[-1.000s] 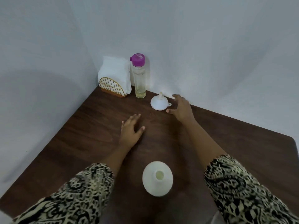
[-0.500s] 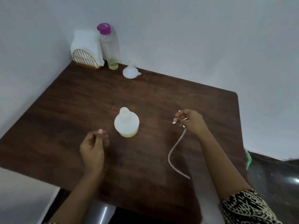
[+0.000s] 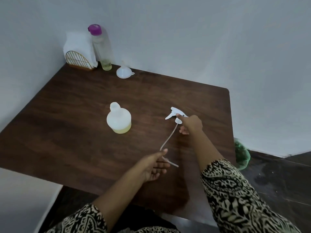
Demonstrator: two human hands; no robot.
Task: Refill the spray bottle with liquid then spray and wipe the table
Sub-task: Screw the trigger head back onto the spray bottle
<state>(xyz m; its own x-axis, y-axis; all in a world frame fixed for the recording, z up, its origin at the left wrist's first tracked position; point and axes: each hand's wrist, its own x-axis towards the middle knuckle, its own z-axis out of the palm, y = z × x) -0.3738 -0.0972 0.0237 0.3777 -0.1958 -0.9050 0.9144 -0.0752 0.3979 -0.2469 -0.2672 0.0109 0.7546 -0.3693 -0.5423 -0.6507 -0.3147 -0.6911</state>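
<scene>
Spray bottle [image 3: 118, 120] is set upright near the middle of the table [image 3: 67, 115]: squat, translucent white plastic, neck uncapped, thin layer of yellowish liquid at the bottom. White plastic spray head [image 3: 175, 113] is gripped by the right hand [image 3: 191, 125] toward the right edge, fingers curled round it. Its thin, clear dip tube [image 3: 169, 136] is curved down to the left hand [image 3: 154, 167] near the front edge; thumb is laid on the tube, fingers nearly straight below, so a real pinch cannot be told. At the far left corner: tall clear cylindrical bottle [image 3: 102, 49], purple cap, little yellow liquid; gold wire napkin holder [image 3: 78, 60] with white napkins just beside it; white funnel [image 3: 123, 73] placed mouth-down nearby. Table top is dark wood grain, corners rounded.
</scene>
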